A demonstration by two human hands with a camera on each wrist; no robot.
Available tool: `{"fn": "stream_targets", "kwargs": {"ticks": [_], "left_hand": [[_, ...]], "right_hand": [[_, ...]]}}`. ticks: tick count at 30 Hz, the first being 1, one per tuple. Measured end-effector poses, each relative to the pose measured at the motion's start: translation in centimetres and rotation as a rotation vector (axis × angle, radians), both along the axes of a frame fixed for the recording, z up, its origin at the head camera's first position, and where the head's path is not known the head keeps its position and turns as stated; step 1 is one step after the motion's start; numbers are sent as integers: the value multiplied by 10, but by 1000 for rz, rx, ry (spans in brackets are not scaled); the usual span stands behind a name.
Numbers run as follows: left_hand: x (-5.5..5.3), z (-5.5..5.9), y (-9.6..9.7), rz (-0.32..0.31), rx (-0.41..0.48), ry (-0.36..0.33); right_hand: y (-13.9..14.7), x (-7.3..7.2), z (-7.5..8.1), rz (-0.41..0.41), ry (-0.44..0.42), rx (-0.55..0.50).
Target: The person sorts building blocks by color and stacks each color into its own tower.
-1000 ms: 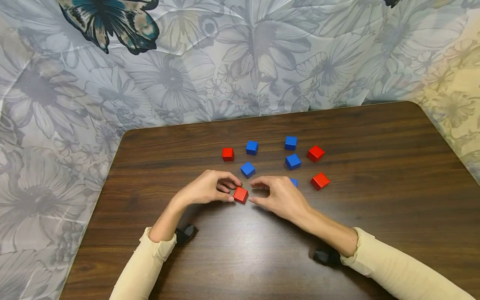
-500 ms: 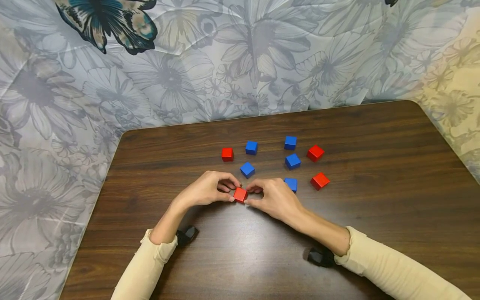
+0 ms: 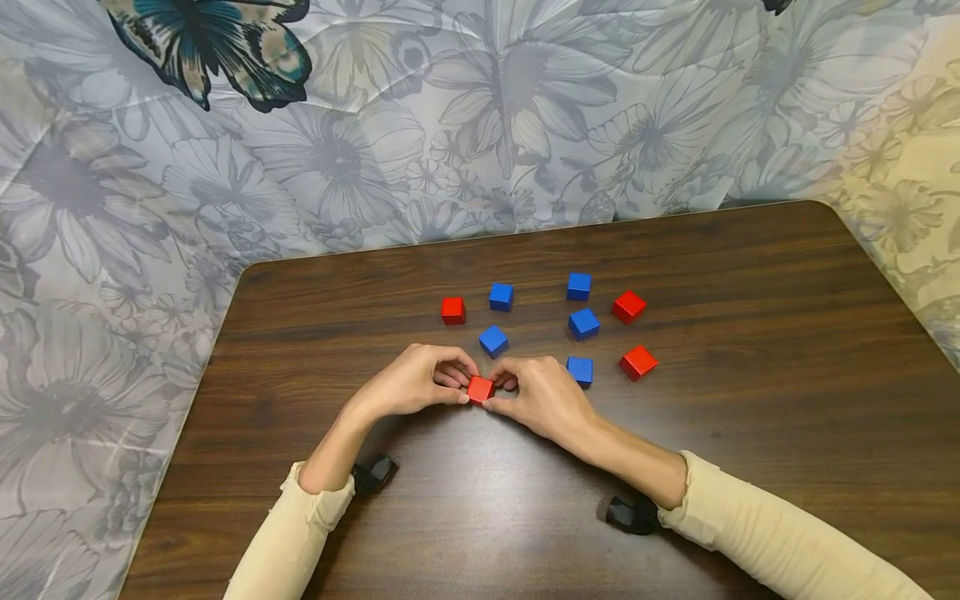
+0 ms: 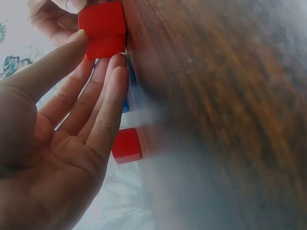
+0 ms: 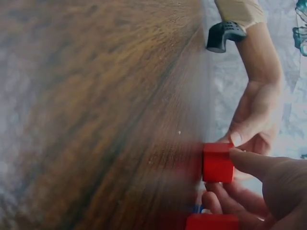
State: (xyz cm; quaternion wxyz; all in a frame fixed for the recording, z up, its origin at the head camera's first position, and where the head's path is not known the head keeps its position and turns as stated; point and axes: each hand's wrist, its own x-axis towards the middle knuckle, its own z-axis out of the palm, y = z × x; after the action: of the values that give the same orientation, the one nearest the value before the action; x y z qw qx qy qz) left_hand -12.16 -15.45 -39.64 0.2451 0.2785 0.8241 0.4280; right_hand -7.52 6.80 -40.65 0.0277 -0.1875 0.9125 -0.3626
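Note:
A small red block (image 3: pixel 480 390) rests on the brown table between both hands. From its left side, my left hand (image 3: pixel 412 381) holds it, with the thumb at the near corner and the fingers at the far side. My right hand (image 3: pixel 549 396) pinches the same block from the right, thumb in front and fingers behind. The left wrist view shows the left thumb touching the held red block (image 4: pixel 102 28) and fingertips against its other side. In the right wrist view the right thumb presses the held block (image 5: pixel 218 163). Its faces under the fingers are partly hidden.
Beyond the hands lie several blue blocks, the closest being one blue block (image 3: pixel 493 341) behind the fingers and another blue block (image 3: pixel 581 371) beside the right hand. Red blocks sit at the back left (image 3: pixel 453 311) and right (image 3: pixel 638 362). A floral cloth (image 3: pixel 337 158) hangs behind the table (image 3: pixel 315 300).
My right hand has moved left, from a small gap beside the red block to touching and pinching it. The left hand and the other blocks stay about where they were.

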Motion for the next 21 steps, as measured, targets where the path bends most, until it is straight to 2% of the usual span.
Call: {"fn": "stream_targets", "kwargs": {"ticks": [6, 12, 21], "left_hand": [[1, 3, -3, 21, 33, 28], [5, 9, -11, 51, 47, 59], [9, 11, -24, 71, 95, 13]], "right_hand": [[1, -2, 1, 0, 33, -57], [-1, -2, 5, -6, 10, -143], [-9, 0, 5, 30, -3, -202]]}}
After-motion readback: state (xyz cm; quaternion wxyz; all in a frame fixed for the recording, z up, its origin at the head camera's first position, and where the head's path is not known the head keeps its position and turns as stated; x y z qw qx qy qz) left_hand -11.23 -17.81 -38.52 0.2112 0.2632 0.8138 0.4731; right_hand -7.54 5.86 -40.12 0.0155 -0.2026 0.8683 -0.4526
